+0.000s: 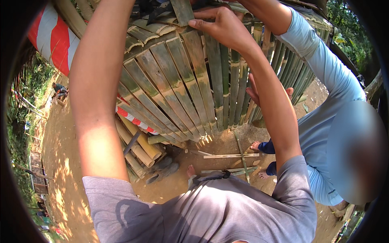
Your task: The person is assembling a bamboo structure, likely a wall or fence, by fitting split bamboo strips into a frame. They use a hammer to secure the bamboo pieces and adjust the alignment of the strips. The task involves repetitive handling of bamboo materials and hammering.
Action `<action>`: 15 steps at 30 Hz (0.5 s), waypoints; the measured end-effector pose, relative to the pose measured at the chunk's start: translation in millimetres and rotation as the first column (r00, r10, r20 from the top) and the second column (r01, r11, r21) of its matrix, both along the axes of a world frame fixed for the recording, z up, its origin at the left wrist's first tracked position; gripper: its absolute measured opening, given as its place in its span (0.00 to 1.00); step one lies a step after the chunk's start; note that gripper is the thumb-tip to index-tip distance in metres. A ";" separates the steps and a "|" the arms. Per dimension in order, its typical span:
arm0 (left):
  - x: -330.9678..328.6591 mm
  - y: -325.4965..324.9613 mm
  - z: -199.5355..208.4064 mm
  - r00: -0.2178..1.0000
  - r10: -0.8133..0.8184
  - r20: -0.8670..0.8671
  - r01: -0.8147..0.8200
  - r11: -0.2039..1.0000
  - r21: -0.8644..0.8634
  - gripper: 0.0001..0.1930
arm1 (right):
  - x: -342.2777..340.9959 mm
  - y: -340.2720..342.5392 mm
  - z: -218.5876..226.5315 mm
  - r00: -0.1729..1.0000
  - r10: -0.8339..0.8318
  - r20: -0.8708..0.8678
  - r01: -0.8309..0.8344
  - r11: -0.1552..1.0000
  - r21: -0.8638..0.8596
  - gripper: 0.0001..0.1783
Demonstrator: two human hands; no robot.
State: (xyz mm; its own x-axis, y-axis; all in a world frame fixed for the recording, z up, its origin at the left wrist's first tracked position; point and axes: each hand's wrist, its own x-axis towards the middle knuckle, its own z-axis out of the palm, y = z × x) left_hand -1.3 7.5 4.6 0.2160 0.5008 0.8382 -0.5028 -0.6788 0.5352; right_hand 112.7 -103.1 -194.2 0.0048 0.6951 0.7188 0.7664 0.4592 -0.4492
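My left forearm (97, 89) reaches up past the upper edge, so that hand is out of sight. At the top middle, my right hand (223, 26) has its thumb and fingers closed at the edge of a short greenish bamboo slat (183, 12). This slat stands upright against the top of a bamboo slat wall (170, 81), where its upper end is cut off by the picture. Long split-bamboo strips form the wall, side by side with narrow gaps. Curved bamboo pieces (148, 30) lie along its upper edge, left of my right hand.
A person in a light blue shirt (320, 109) stands close on my right, one arm raised beside mine, the other hand (254, 91) near the wall. Bamboo poles (139, 141), sandals (162, 172) and loose strips (231, 156) lie below. Red-and-white striped material (58, 38) hangs upper left.
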 end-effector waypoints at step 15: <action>0.8 -15.9 -14.8 0.998 0.065 -0.017 -0.067 0.990 -0.127 0.14 | 11.0 -99.0 -66.4 0.828 -0.001 -0.561 -0.049 0.996 -0.074 0.18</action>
